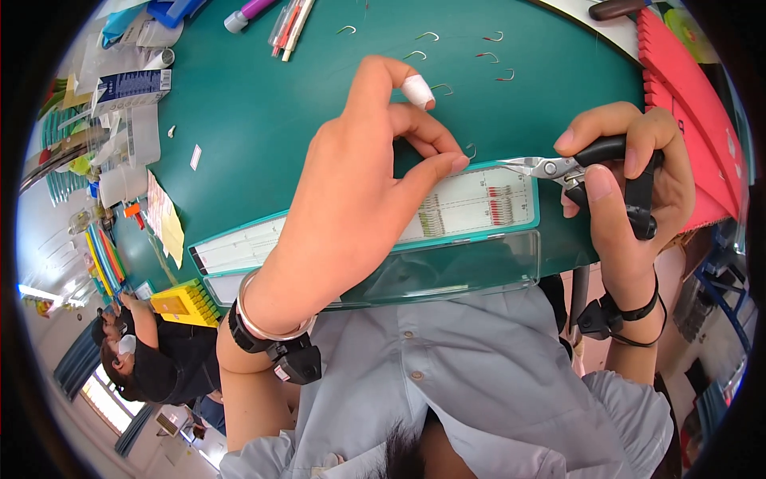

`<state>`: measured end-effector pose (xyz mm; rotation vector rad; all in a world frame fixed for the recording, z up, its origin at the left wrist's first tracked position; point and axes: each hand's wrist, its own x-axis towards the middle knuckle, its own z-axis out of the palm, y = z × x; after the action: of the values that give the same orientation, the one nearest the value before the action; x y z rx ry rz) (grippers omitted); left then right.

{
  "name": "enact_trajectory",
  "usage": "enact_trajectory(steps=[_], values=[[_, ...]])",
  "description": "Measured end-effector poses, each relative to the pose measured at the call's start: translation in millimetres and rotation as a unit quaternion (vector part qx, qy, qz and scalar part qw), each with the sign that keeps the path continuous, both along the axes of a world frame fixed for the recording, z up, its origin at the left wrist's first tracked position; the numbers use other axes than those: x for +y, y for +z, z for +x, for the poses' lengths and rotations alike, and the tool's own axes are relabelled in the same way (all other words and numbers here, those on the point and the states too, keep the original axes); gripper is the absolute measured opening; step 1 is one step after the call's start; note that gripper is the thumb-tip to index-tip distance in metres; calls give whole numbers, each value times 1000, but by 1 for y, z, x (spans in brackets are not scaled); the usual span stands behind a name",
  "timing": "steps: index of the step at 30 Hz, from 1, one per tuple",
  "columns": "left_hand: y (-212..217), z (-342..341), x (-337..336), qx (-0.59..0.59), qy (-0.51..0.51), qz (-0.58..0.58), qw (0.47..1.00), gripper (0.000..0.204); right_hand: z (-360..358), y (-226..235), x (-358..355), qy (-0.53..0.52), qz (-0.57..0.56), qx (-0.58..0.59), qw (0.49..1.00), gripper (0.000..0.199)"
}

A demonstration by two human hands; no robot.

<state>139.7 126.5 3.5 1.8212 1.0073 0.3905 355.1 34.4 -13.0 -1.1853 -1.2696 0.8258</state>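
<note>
Green matte tabletop [263, 120]: smooth and flat, it fills most of the view ahead of you.

Red foam board [694, 120]: stepped edge, lying at the table's right end.

Ruled card [471, 207]: long, white, teal-bordered, with rows of small coloured marks; it sits at the near edge of the table, with a clear glossy plastic sheet [447, 271] just below it.

Your left hand [351, 199]: a white bandage wraps the index fingertip, and a metal bangle and a black strap circle the wrist. Thumb and a curled finger are pinched together at the card's top edge, just beside a small wire hook [471, 150]; whether they actually grip it is too fine to tell.

Your right hand [630, 184]: clenched around the black handles of small pliers [574, 169], whose bright steel nose points left over the card's upper right corner, toward that hook.

Yellow ridged tray [187, 302]: at the table's left near corner; its contents cannot be made out.

Loose hooks [459, 56]: thin bent wire, some plain metal, some red-tipped, scattered well apart across the far table.

Pens [291, 24]: a small bundle in a clear sleeve at the far edge.
</note>
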Motion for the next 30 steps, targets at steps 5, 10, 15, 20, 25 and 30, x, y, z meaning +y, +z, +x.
enact_trajectory(steps=[5,10,15,20,25,30], values=[[-3,1,-4,6,17,81,997,43,13,0,-4,-17,-26,-8,999,22],[5,6,-9,57,-35,144,987,42,16,-1,-8,-38,-52,0,998,22],[6,9,-10,75,-73,119,987,39,14,0,-8,-29,-51,-2,998,22],[0,7,-6,11,-34,47,998,41,15,-1,-9,-25,-50,9,998,23],[-2,5,-9,-21,3,8,1000,42,17,-4,-8,-4,-43,7,999,24],[-3,1,-12,-49,15,-5,999,43,15,-8,-5,47,-24,4,999,27]])
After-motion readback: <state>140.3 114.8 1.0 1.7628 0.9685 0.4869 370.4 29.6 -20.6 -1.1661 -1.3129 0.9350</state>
